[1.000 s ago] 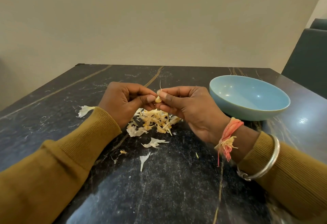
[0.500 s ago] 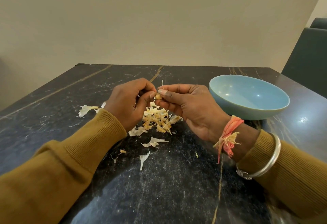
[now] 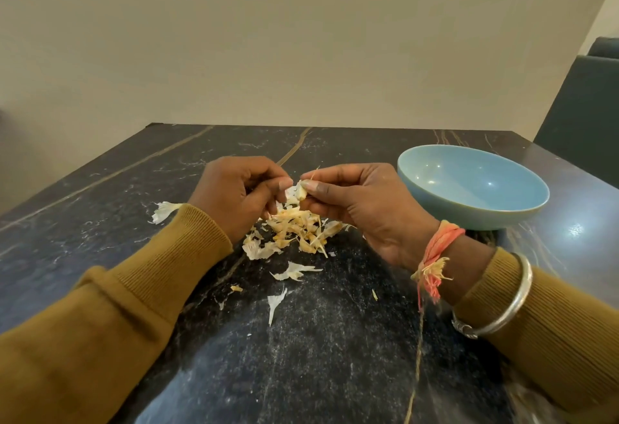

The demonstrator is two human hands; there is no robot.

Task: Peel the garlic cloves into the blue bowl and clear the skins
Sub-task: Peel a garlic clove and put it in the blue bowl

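My right hand (image 3: 363,204) pinches a small garlic clove (image 3: 299,191) between thumb and fingers, above the middle of the dark table. Beside it, my left hand (image 3: 239,194) has its fingers curled and its thumb tip on a flap of white skin coming off the clove. Right under both hands lies a heap of garlic skins (image 3: 294,231). The blue bowl (image 3: 472,185) stands to the right of my right hand, and its visible inside looks bare.
The black marble table (image 3: 335,356) carries loose skin scraps: one white piece (image 3: 163,212) at the left, two more pieces (image 3: 294,272) near the front. A dark chair (image 3: 582,115) stands beyond the table's right corner. A beige wall is behind.
White skin has come away from the clove between my fingers. My left thumb has shifted slightly along the clove. Both hands stay over the heap.
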